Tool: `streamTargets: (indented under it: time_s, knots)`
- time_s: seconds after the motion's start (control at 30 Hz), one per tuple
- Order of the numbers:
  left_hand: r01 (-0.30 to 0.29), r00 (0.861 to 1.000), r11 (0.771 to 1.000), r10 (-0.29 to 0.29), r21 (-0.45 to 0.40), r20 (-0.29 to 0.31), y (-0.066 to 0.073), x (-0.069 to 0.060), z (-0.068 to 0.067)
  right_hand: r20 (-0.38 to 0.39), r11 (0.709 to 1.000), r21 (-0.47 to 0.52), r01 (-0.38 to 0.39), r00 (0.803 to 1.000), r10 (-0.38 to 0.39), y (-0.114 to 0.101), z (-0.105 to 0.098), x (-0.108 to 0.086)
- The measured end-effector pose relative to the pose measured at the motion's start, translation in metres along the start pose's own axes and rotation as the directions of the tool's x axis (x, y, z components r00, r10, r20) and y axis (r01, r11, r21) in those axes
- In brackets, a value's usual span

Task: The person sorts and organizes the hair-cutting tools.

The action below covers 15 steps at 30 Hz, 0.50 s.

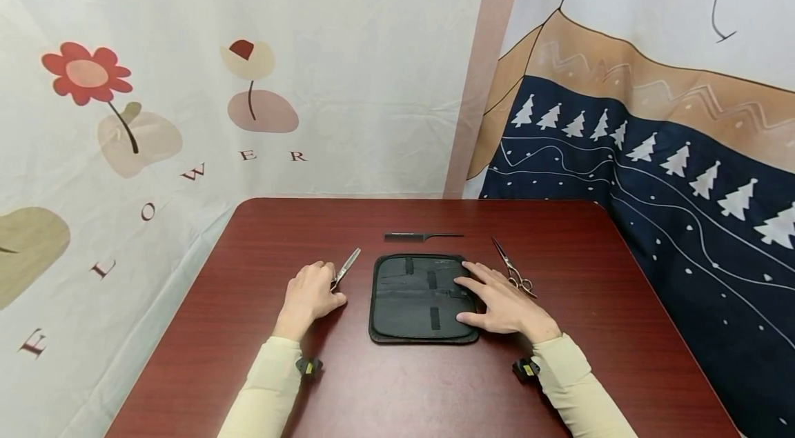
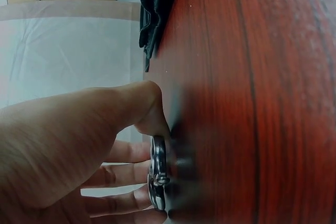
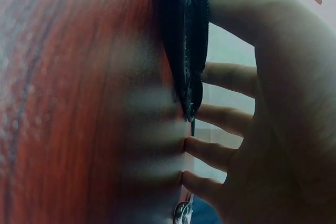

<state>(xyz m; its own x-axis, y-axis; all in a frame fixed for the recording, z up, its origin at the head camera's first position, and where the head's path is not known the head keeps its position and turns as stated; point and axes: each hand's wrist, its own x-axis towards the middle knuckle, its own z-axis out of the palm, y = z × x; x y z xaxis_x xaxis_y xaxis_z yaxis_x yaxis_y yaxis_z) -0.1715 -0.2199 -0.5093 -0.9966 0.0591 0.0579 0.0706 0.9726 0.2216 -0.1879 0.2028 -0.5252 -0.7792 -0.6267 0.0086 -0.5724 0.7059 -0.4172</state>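
Observation:
On the left side of the table, my left hand point(image 1: 312, 292) holds a pair of silver scissors point(image 1: 348, 265) by the handles, the blades pointing away to the right. The left wrist view shows the scissors' rings point(image 2: 158, 171) between thumb and fingers, close to the tabletop. A flat black zip case point(image 1: 404, 307) with elastic loops lies in the middle. My right hand point(image 1: 506, 300) rests on its right edge, fingers spread, the thumb and some fingertips touching it. A second pair of scissors point(image 1: 511, 265) lies just beyond the right hand, partly behind it.
Behind the case lies a black tail comb point(image 1: 410, 237), its thin tail to the right. All of it is on a reddish-brown table point(image 1: 410, 396) with rounded far corners. Printed curtains point(image 1: 373, 65) hang behind the far edge and along the sides.

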Motion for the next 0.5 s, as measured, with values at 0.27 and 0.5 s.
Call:
streamTargets:
  time_s: [0.27,0.5]
  knots:
    - [0.014,1.0,1.0,-0.014,-0.005,-0.006,-0.0009,-0.0013,0.0005,-0.003,1.0,0.0,-0.003,1.0,0.003,0.0005,0.0002,-0.0002]
    - [0.017,1.0,1.0,-0.017,-0.005,-0.002,-0.0015,-0.0013,-0.002,0.0,1.0,0.012,-0.002,1.0,0.002,-0.0003,-0.0004,-0.0006]
